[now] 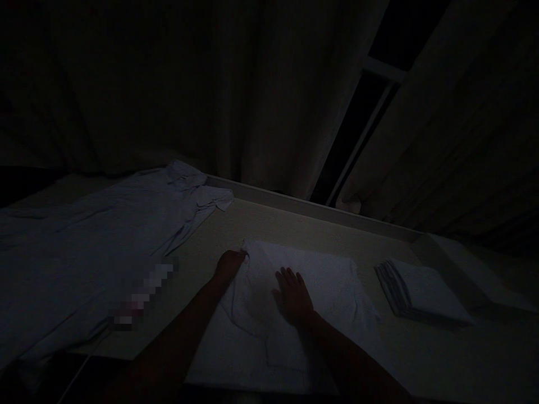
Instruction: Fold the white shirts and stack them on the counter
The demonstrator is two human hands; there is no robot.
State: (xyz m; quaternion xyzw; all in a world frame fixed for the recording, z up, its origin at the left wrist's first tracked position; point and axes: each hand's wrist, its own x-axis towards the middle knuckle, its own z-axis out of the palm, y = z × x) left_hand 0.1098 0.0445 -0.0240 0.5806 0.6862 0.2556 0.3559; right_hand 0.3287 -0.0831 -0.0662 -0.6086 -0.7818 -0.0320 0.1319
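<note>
Gripping the pale cloth (330, 280) at its far-left corner, in curled fingers of the left hand (229, 266) | now resting the right hand (293, 296) flat on top, with fingers slightly apart | with that cloth spread across the table (269, 219), between a shirt (122, 230) and a folded stack (433, 289)

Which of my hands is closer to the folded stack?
Right. Your right hand is on the white cloth, to the left of the folded stack; your left hand, at the cloth's left edge, is farther left.
</note>
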